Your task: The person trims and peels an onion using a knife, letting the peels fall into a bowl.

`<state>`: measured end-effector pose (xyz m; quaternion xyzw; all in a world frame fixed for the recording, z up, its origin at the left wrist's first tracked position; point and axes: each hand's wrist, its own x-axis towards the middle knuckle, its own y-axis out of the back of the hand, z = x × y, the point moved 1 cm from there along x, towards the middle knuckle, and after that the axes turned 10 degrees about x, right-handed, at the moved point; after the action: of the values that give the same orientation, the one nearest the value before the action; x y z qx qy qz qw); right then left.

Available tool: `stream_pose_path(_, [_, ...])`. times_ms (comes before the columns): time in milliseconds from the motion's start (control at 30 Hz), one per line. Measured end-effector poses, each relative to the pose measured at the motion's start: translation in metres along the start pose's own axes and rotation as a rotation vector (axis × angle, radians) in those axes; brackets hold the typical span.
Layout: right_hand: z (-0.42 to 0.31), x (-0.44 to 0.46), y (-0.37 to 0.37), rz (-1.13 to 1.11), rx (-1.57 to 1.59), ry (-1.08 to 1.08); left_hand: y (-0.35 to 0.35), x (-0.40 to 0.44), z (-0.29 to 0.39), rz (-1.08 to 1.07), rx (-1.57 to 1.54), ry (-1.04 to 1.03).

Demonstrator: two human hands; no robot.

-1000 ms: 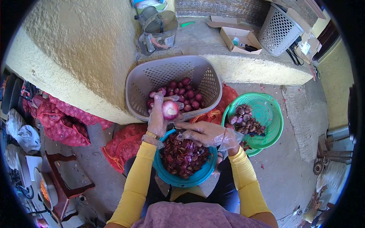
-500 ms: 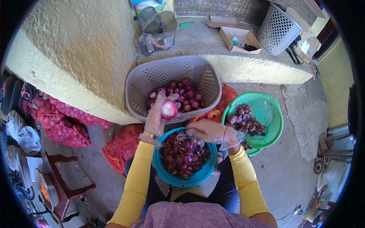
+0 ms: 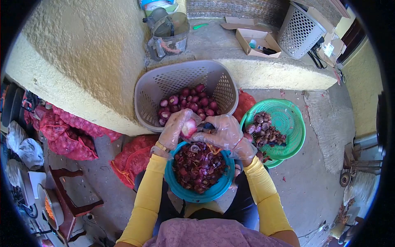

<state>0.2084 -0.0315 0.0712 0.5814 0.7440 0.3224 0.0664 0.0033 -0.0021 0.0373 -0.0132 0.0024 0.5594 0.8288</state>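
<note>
My left hand point(image 3: 173, 128), in a clear plastic glove, grips a partly peeled red onion point(image 3: 189, 128). Close beside it, my gloved right hand point(image 3: 226, 131) is closed around a small dark-handled tool point(image 3: 209, 126), its working end hidden by the fingers. The right fingers meet the onion's side. Both hands are above the far rim of a blue tub point(image 3: 199, 197) filled with onion skins point(image 3: 198, 171). Just beyond the hands stands a grey perforated basket point(image 3: 144, 92) holding many red onions point(image 3: 195, 99).
To the right, a green colander point(image 3: 294, 127) holds more onions and skins. Red mesh sacks point(image 3: 138, 154) of onions lie at the left. On the ledge behind are a clear plastic jug point(image 3: 170, 43), a cardboard box point(image 3: 263, 39) and a white basket point(image 3: 298, 31). A brown wooden stool point(image 3: 68, 195) lies left.
My left hand has turned and drawn the onion slightly toward me. My right hand has risen from over the tub to meet it, and the dark handle now shows.
</note>
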Motion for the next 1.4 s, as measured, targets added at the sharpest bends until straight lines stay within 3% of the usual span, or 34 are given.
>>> stream_pose_path(433, [0.005,0.002,-0.006,-0.041,-0.094,0.040,-0.002,-0.001,-0.001,0.065,-0.003,0.050])
stream_pose_path(500, [0.006,0.002,-0.007,-0.052,-0.091,0.037,0.000,0.003,-0.008,-0.023,-0.040,0.018])
stream_pose_path(967, [0.017,0.001,-0.013,-0.168,-0.010,0.115,0.001,0.003,-0.014,-0.015,0.002,0.068])
stream_pose_path(1067, [0.024,0.002,-0.021,-0.170,0.071,0.233,0.000,0.003,-0.009,0.023,-0.018,0.046])
stream_pose_path(1167, [0.003,0.001,-0.006,-0.159,0.075,0.104,0.005,0.003,-0.006,-0.005,-0.062,0.055])
stream_pose_path(1233, [0.006,0.002,-0.005,-0.112,0.009,0.099,0.004,0.002,-0.008,-0.036,-0.091,0.060])
stream_pose_path(1300, [0.010,0.002,-0.006,-0.064,-0.056,0.094,0.002,0.000,-0.011,0.086,0.022,0.074])
stream_pose_path(1400, [0.013,0.002,-0.010,-0.036,-0.085,0.134,0.001,0.001,-0.009,-0.001,-0.005,0.045])
